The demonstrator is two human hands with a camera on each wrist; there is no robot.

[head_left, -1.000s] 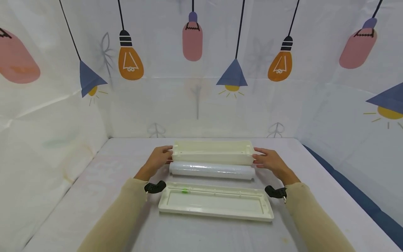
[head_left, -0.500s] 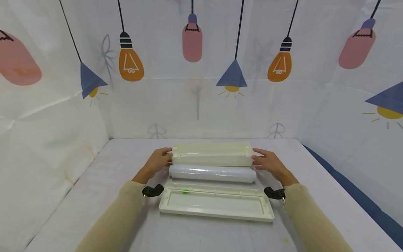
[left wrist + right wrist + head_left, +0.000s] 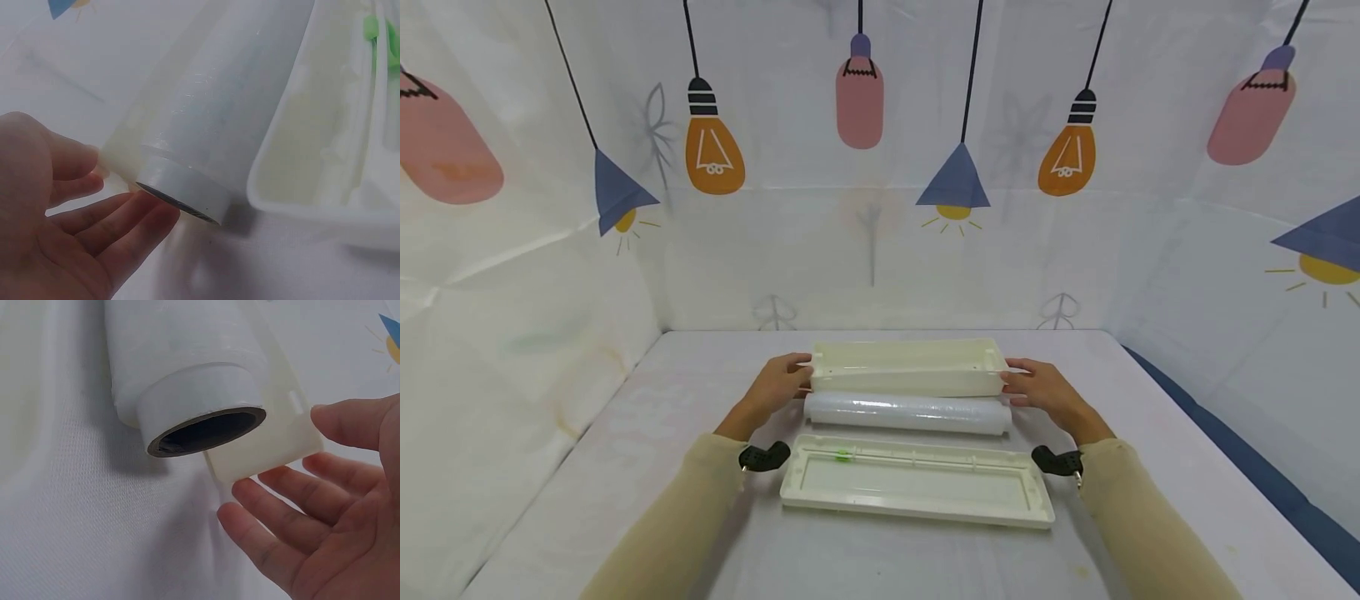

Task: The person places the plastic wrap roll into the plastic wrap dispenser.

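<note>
Head view: a cream plastic wrap-dispenser box (image 3: 906, 382) lies on the table (image 3: 722, 533) between the two hands, fingers at either end. Just in front of it, outside the box, lies a roll of cling film (image 3: 907, 413); nearer the person is the lid (image 3: 917, 493), inner side up, with a green slider (image 3: 843, 455) on its rail. Both forearms reach forward, palms facing inward.

Left wrist view: the left hand (image 3: 75, 212) is loosely extended, its upper fingertips at the box's end, lower ones beside the roll's end; whether they touch the roll cannot be told.

Right wrist view: the right hand (image 3: 337, 519) is spread, thumb and fingertips at the box's end wall, just beside the roll's hollow core (image 3: 209, 432).
</note>
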